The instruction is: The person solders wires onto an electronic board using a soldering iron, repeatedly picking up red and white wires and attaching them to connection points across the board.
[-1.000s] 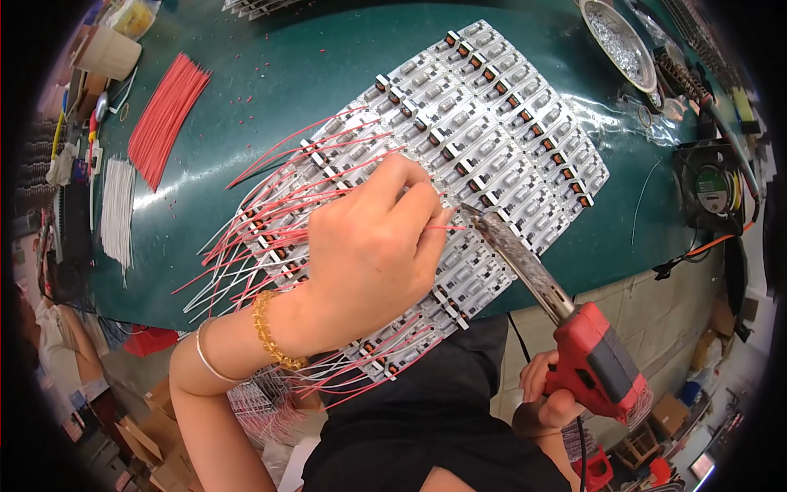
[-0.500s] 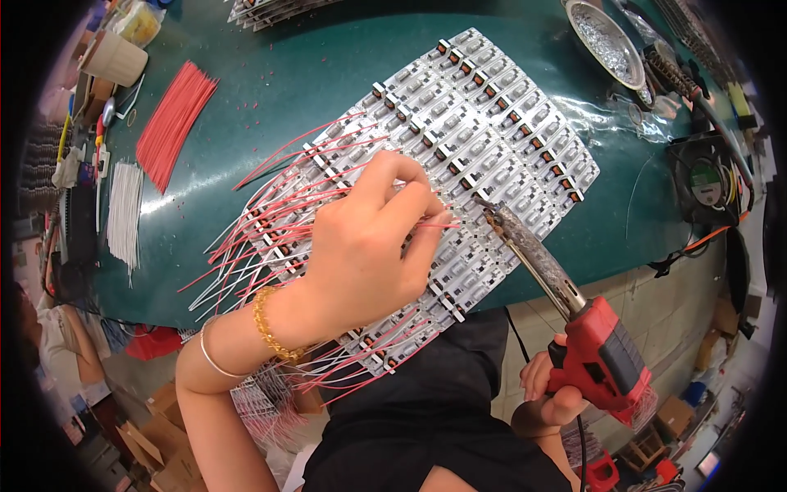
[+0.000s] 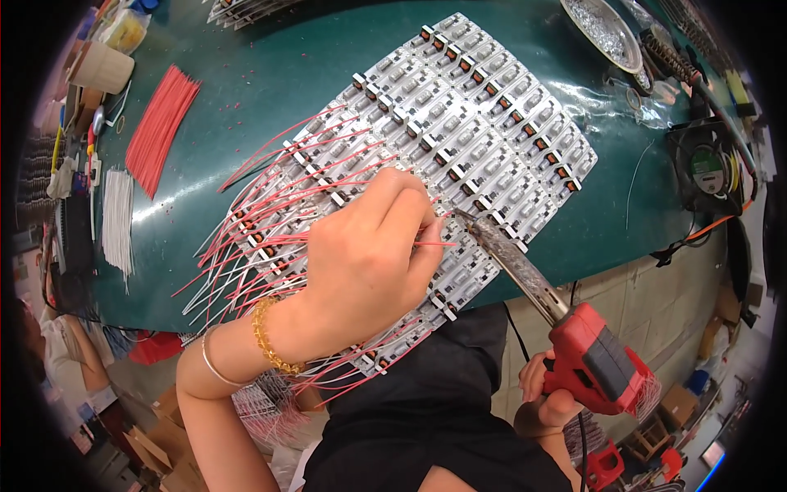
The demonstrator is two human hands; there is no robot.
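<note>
We log one left hand (image 3: 369, 262) pinching a red wire (image 3: 434, 243) flat against the panel of small boards (image 3: 459, 139) at the green surface's (image 3: 246, 98) centre, steadying it for the soldering iron (image 3: 525, 275) gripped by the right hand (image 3: 545, 402) at five o'clock.

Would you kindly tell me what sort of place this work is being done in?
Probably an electronics assembly bench. The right hand holds a red soldering iron over a panel of small circuit boards, the left hand pinches a red wire, and cut wires lie nearby.
</note>
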